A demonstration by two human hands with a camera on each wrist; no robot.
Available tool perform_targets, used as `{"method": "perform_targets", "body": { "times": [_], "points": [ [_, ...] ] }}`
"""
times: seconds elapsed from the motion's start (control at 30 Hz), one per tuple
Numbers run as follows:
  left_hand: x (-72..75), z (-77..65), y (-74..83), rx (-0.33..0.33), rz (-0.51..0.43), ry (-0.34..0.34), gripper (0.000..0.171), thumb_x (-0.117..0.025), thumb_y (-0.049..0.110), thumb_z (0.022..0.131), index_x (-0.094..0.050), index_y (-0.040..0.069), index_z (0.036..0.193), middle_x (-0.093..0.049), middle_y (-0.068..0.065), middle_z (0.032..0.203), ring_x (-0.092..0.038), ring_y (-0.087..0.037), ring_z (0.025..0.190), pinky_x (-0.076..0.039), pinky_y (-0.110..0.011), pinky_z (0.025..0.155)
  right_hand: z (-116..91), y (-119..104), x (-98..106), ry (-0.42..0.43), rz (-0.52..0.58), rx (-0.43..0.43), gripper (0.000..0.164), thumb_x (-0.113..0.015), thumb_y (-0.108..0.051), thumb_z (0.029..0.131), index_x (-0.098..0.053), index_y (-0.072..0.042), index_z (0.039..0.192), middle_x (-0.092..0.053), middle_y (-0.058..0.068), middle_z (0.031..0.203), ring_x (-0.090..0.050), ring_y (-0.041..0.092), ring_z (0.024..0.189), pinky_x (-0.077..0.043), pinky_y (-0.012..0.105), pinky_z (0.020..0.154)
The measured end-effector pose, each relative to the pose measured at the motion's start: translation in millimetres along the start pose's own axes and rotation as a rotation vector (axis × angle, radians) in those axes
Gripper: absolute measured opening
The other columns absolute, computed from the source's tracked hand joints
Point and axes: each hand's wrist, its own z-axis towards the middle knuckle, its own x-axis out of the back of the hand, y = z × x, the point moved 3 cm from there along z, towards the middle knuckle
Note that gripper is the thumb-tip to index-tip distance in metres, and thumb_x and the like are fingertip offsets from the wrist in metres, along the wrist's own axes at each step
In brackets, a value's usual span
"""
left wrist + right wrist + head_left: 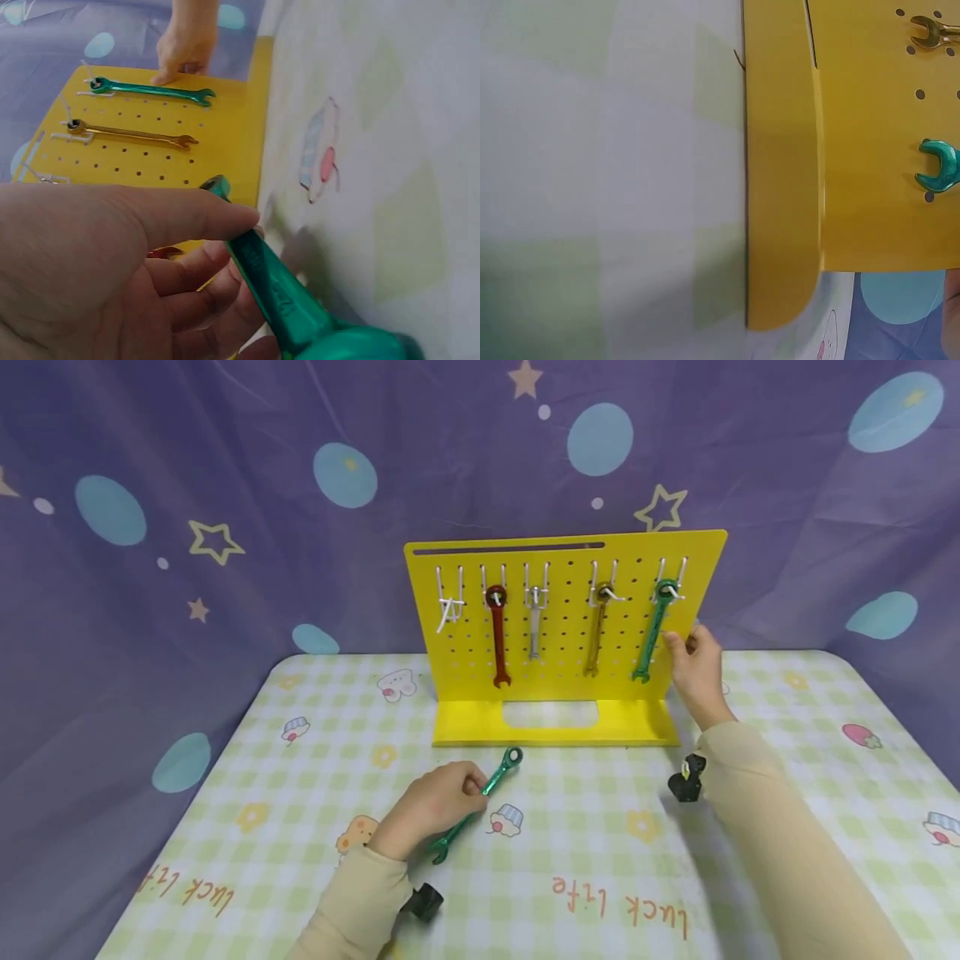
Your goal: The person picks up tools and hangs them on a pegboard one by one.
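My left hand (433, 803) pinches a green combination wrench (498, 775) between thumb and fingers, low over the table. Its ring end points toward the yellow pegboard (555, 683), its open end back toward me. In the left wrist view the wrench (274, 289) slants away past the thumb. At the pegboard's right edge, my right hand (697, 672) grips the board with the thumb on the front. Beside that thumb hangs another green wrench (651, 639). Only a sliver of the right hand (952, 315) enters the right wrist view.
White hooks on the pegboard hold a red wrench (498, 647), a small silver wrench (535, 631) and a gold wrench (597, 639). A further white hook (450, 607) is at the far left. The board's yellow base (468, 724) rests on a checked tablecloth (585, 843), before a purple curtain (247, 460).
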Motion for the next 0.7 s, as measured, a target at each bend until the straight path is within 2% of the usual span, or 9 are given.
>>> {"method": "perform_targets", "body": {
  "times": [0.1, 0.4, 0.7],
  "points": [
    [2.0, 1.8, 1.5, -0.001, -0.020, 0.013, 0.015, -0.068, 0.018, 0.092, -0.067, 0.010, 0.105, -0.059, 0.001, 0.085, -0.053, -0.019, 0.070, -0.042, -0.031, 0.059, 0, 0, 0, -0.004, 0.002, -0.007, 0.044, -0.050, -0.028, 0.103, -0.052, 0.012, 0.121, -0.062, 0.027, 0.116, -0.052, 0.004, 0.086, -0.043, 0.018, 0.075],
    [11.8, 2.0, 1.8, 0.008, -0.086, 0.084, 0.016, -0.066, 0.020, 0.095, -0.066, 0.013, 0.108, -0.063, 0.001, 0.095, -0.051, -0.018, 0.063, -0.041, -0.030, 0.055, 1, 2, -1, 0.005, -0.003, 0.006, 0.042, -0.050, -0.028, 0.102, -0.053, 0.011, 0.116, -0.061, 0.024, 0.110, -0.048, -0.003, 0.078, -0.042, 0.016, 0.071],
    [21.7, 2.9, 1.8, -0.044, -0.162, 0.194, 0.020, -0.065, 0.017, 0.097, -0.063, 0.007, 0.114, -0.063, -0.001, 0.099, -0.056, -0.016, 0.085, -0.049, -0.032, 0.074, 0, 3, -1, 0.011, -0.003, 0.018, 0.043, -0.050, -0.030, 0.101, -0.053, 0.011, 0.113, -0.060, 0.020, 0.105, -0.048, 0.000, 0.076, -0.041, 0.016, 0.068]
  ]
}}
